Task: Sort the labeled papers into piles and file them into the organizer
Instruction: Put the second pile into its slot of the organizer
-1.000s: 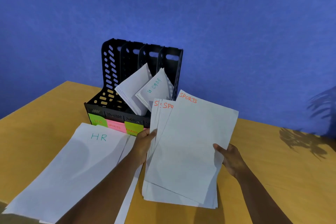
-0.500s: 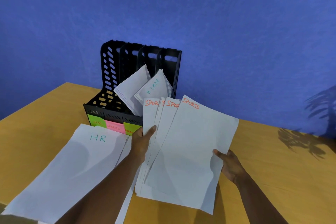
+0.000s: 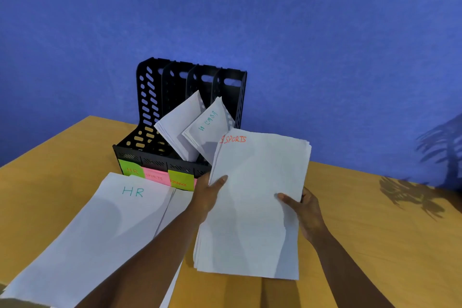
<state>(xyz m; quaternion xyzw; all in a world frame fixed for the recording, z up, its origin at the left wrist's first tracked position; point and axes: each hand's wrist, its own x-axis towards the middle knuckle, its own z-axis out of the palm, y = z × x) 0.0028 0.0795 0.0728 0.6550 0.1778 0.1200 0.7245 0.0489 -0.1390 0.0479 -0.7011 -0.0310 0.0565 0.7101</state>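
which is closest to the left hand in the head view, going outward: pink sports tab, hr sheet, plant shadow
1. pink SPORTS tab, just up-left of the left hand
2. HR sheet, lying further left
3. plant shadow, far right on the table

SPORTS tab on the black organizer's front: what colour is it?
Pink sticky tab, lettered in orange-red, between two green tabs; the head view shows it.

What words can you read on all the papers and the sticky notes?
"SPORTS" in red: top sheet of the held stack.
"HR" in green: paper pile on the table.
"HR": green sticky note on the organizer.
"SPORTS": pink sticky note.
Orange word on the second green note: too blurred, perhaps "FINANCE".
Green writing on the filed papers: sideways, unreadable.
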